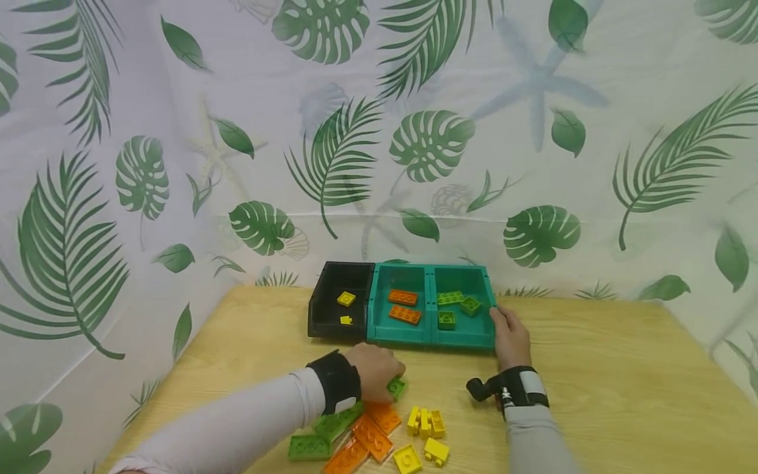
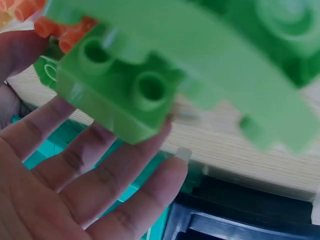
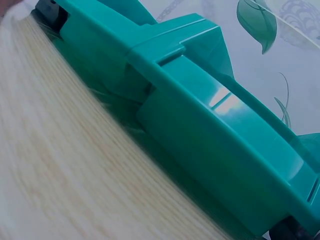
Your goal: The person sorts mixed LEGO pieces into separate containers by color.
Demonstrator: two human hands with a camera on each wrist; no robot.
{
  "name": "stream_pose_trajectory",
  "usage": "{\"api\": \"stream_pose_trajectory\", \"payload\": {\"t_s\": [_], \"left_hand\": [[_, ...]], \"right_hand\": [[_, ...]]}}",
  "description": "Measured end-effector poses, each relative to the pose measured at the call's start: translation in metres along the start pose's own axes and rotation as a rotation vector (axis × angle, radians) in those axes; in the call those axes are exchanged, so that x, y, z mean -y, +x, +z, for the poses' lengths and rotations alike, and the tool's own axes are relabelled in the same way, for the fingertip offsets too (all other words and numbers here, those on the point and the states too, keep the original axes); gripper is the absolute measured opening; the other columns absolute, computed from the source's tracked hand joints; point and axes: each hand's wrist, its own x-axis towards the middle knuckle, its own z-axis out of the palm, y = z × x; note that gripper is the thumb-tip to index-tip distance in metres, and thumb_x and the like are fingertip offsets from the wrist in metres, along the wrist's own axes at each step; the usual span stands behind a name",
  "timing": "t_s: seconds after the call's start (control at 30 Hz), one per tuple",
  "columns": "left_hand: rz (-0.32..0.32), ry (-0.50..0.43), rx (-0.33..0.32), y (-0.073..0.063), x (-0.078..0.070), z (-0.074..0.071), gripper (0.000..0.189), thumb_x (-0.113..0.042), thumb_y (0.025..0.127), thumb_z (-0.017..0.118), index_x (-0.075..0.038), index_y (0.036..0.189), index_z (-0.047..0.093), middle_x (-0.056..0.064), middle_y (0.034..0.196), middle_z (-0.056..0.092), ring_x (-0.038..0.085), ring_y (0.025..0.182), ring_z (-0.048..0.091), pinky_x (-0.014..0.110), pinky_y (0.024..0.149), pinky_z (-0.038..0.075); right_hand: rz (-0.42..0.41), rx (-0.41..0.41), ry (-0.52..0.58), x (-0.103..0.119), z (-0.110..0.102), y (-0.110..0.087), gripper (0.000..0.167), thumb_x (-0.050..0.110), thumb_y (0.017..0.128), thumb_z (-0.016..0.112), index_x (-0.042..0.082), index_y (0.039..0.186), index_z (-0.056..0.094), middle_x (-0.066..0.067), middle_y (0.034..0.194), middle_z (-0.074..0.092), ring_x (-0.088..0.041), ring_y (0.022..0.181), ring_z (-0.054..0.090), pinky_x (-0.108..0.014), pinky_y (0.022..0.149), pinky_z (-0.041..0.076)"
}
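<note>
My left hand (image 1: 374, 372) reaches low over the table, just in front of the bins, and pinches a small green brick (image 1: 397, 388) between thumb and fingers. In the left wrist view, more green bricks (image 2: 112, 95) loom close beside the spread lower fingers (image 2: 150, 200). My right hand (image 1: 512, 337) grips the right side of the right-hand teal bin (image 1: 464, 343), fingertips at its rim. That bin holds several green bricks (image 1: 447, 320). The right wrist view shows the bin's front wall (image 3: 210, 165), with the right hand out of sight.
Orange bricks (image 1: 404, 315) lie in the middle teal bin (image 1: 398, 336), yellow bricks (image 1: 346, 299) in the black bin (image 1: 337, 330) at left. Nearer on the wooden table (image 1: 622, 382) are loose green, orange (image 1: 372, 437) and yellow bricks (image 1: 436, 451). A leaf-patterned cloth (image 1: 367, 164) hangs behind.
</note>
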Motion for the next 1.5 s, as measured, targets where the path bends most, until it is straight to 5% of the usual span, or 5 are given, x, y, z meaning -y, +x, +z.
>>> {"api": "stream_pose_trajectory", "payload": {"t_s": [0.53,0.7,0.9,1.2,1.5], "left_hand": [[0.015,-0.091,-0.069,0.035,-0.006,-0.057,0.026,-0.026,0.093,0.066,-0.014,0.115,0.060,-0.006,0.071,0.057,0.009,0.054,0.050,0.023,0.053,0.042],[0.001,-0.083,-0.158,0.057,-0.013,-0.073,0.049,-0.061,0.095,0.051,-0.017,0.076,0.061,-0.009,0.055,0.038,0.007,0.046,0.042,0.023,0.047,0.037],[0.025,-0.034,-0.287,0.097,-0.019,-0.074,0.051,-0.034,0.101,0.039,-0.022,0.052,0.039,-0.007,0.049,0.027,0.011,0.042,0.034,0.024,0.046,0.030],[0.004,0.023,-0.342,0.153,-0.040,-0.026,0.042,-0.049,0.105,0.035,-0.015,0.104,0.061,-0.002,0.087,0.064,0.016,0.081,0.064,0.030,0.072,0.053],[-0.052,0.059,-0.422,0.162,-0.038,-0.009,0.080,-0.068,0.097,0.029,-0.008,0.148,0.040,0.009,0.143,0.052,0.023,0.136,0.046,0.035,0.112,0.036]], "right_hand": [[-0.025,0.012,0.039,0.000,-0.005,-0.002,0.062,0.052,0.100,0.045,0.009,0.144,0.047,-0.015,0.150,0.045,-0.034,0.141,0.037,-0.052,0.114,0.029],[-0.044,0.012,0.053,0.005,-0.006,0.001,0.058,0.049,0.101,0.046,0.008,0.142,0.049,-0.016,0.148,0.046,-0.035,0.140,0.038,-0.052,0.113,0.030],[-0.034,-0.004,0.037,-0.001,-0.007,0.001,0.061,0.051,0.100,0.046,0.008,0.143,0.048,-0.016,0.148,0.046,-0.035,0.139,0.039,-0.052,0.112,0.031],[-0.044,-0.032,0.062,-0.011,-0.002,-0.003,0.055,0.046,0.101,0.049,0.006,0.139,0.053,-0.018,0.143,0.051,-0.035,0.131,0.047,-0.051,0.106,0.039],[-0.079,-0.048,0.064,-0.008,-0.004,0.000,0.053,0.047,0.100,0.050,0.007,0.135,0.057,-0.017,0.138,0.056,-0.034,0.126,0.052,-0.049,0.103,0.042]]}}
